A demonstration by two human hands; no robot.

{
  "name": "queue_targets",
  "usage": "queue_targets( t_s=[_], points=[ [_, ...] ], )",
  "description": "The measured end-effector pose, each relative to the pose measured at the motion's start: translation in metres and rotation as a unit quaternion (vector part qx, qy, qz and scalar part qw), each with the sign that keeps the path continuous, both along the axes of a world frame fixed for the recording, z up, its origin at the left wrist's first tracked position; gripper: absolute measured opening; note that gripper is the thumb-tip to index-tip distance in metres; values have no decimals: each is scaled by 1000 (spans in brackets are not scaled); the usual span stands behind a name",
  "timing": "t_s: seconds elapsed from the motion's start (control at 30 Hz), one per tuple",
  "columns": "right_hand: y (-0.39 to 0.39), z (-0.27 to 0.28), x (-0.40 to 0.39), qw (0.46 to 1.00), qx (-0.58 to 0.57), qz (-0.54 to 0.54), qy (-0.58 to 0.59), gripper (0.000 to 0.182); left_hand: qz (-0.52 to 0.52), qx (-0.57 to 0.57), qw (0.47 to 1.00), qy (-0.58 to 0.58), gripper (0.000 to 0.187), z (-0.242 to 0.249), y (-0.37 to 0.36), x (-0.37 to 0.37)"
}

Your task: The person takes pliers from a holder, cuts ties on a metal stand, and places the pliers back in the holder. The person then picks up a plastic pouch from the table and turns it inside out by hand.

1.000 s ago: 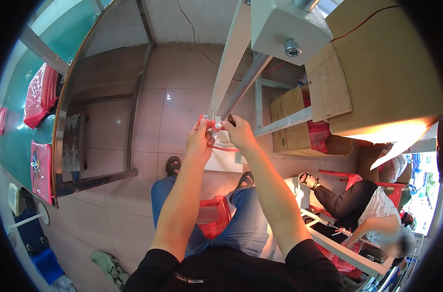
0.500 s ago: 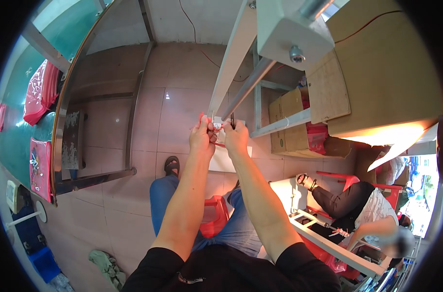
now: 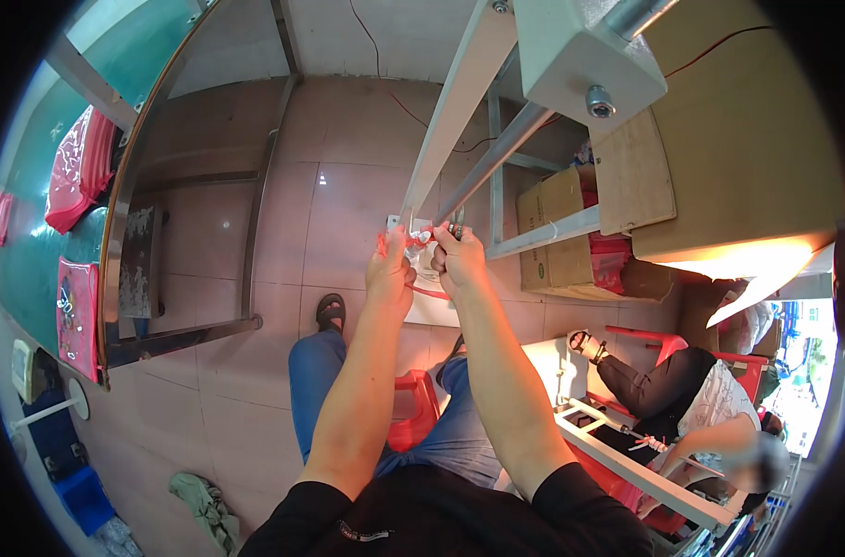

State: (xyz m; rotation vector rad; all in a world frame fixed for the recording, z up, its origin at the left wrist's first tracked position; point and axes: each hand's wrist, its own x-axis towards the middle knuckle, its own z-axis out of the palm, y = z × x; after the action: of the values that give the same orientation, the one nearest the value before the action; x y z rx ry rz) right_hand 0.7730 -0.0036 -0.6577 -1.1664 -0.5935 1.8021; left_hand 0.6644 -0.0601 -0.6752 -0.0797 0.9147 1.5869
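Both my hands are out in front of me at the lower end of a slanted white metal bar (image 3: 448, 111). My left hand (image 3: 386, 269) is closed, its fingers pinching a thin red strip (image 3: 425, 238) with a whitish piece on it. Closed as well, my right hand (image 3: 461, 264) is just to the right, with a small dark and metal tool (image 3: 458, 226) sticking out above its fingers; its kind is too small to make out. Another length of red strip (image 3: 432, 293) hangs below, between the hands. A pale flat base (image 3: 432, 313) lies beneath them.
A steel rod (image 3: 497, 158) runs beside the bar into a white block (image 3: 590, 70). Cardboard boxes (image 3: 548, 251) stand at right. Pink bags (image 3: 79, 172) lie on a green table (image 3: 32, 139) at left. Near a metal frame (image 3: 645, 473), another person (image 3: 720, 399) sits. A red stool (image 3: 415, 408) is under me.
The view has shifted slightly, with the bar and block appearing a little farther right. My right hand has turned a little, and the gap between my hands is slightly wider.
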Motion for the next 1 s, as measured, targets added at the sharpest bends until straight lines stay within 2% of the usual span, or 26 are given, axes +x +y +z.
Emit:
queue_targets(
  t_s=[0.2, 0.3, 0.37, 0.4, 0.47, 0.5, 0.57, 0.63, 0.7, 0.77, 0.8, 0.87, 0.9, 0.97, 1.0],
  points=[
    [-5, -2, -1, 993, -66, -30, 91, 8, -11, 15, 1000, 9, 21, -7, -6, 9],
    [-7, 1, -3, 989, -77, -37, 116, 9, 19, 29, 999, 8, 18, -9, -3, 10],
    [-6, 4, -6, 988, -79, -37, 124, 10, -25, -60, 966, 250, 21, -19, -6, 8],
    [-6, 4, -6, 989, -78, -39, 119, 10, -24, -59, 966, 250, 21, -16, -6, 8],
    [-5, 2, -7, 990, -78, -42, 114, 10, -5, -38, 865, 501, 26, -10, -6, 7],
    [-3, -1, -8, 992, -67, -38, 104, 10, -5, -39, 864, 501, 26, -11, -6, 5],
    [-1, -5, -13, 993, -57, -31, 96, 10, -7, -8, 733, 680, 26, -10, -5, -6],
    [1, 4, -19, 996, -61, -59, 41, 9, -14, -1, 735, 677, 26, -11, -4, -11],
    [4, -1, -17, 996, -56, -54, 45, 8, -25, 3, 743, 669, 26, -16, -5, -9],
    [4, -3, -15, 997, -47, -48, 50, 7, -40, -11, 806, 591, 28, -19, -1, -10],
    [5, 0, -18, 996, -55, -56, 45, 6, -33, -9, 806, 591, 28, -14, 2, -10],
    [0, 4, -17, 994, -68, -72, 37, 6, -22, -20, 890, 456, 30, -7, -4, -4],
    [3, 4, -16, 995, -69, -57, 41, 6, -21, -15, 890, 456, 30, -5, -2, -5],
    [-2, 0, -12, 995, -77, -45, 44, 7, -101, -31, 970, 217, 22, -5, -11, -9],
    [-1, 0, -9, 996, -69, -47, 36, 7, -100, -31, 971, 217, 22, -11, -10, -10]
  ],
)
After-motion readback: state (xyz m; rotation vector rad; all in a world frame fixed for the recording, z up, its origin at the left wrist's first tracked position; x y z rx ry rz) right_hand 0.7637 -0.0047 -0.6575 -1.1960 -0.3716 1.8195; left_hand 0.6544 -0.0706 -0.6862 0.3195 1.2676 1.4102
